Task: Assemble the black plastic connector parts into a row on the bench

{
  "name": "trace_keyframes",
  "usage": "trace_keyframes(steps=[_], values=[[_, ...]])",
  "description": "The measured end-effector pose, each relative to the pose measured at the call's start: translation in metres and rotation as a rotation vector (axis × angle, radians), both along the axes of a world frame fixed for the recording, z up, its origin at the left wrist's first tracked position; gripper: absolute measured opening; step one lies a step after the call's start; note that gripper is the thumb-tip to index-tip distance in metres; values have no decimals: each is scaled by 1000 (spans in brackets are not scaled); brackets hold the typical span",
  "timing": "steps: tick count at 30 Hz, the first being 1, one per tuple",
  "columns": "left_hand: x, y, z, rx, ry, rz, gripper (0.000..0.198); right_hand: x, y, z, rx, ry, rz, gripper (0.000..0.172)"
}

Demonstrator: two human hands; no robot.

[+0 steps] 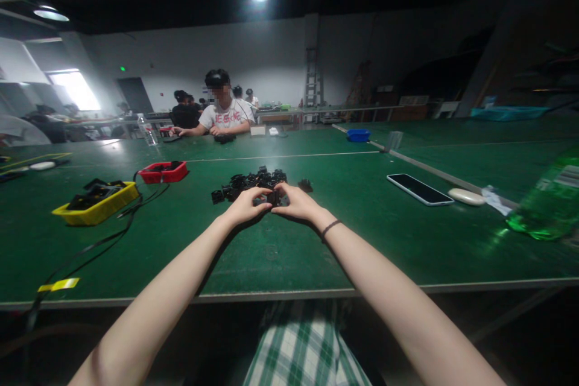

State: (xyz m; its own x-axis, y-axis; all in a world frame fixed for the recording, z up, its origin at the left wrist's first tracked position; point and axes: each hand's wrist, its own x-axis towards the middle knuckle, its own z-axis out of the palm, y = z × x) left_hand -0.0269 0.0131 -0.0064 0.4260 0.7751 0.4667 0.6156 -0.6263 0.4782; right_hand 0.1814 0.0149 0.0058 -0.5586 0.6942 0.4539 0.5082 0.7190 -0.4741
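Note:
My left hand point(246, 205) and my right hand point(296, 202) meet over the green table point(271, 253), fingers curled together around a small black plastic part point(272, 197). Just beyond them lies a pile of similar black parts point(248, 184). One loose black part point(306, 184) sits to the right of the pile. A dark band circles my right wrist.
A yellow tray point(97, 205) holding black parts and a red tray point(163, 172) stand at the left, with black cables trailing to the table edge. A phone point(420, 189), a white oval object point(467, 196) and a green bottle point(547, 199) lie at the right. A person sits across the table.

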Motion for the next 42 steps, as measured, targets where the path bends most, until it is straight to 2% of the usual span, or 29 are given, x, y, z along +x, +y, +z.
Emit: trace_keyframes(steps=[42], values=[[1, -5, 5, 8, 18, 7, 42, 0, -2, 2, -2, -13, 0, 52]])
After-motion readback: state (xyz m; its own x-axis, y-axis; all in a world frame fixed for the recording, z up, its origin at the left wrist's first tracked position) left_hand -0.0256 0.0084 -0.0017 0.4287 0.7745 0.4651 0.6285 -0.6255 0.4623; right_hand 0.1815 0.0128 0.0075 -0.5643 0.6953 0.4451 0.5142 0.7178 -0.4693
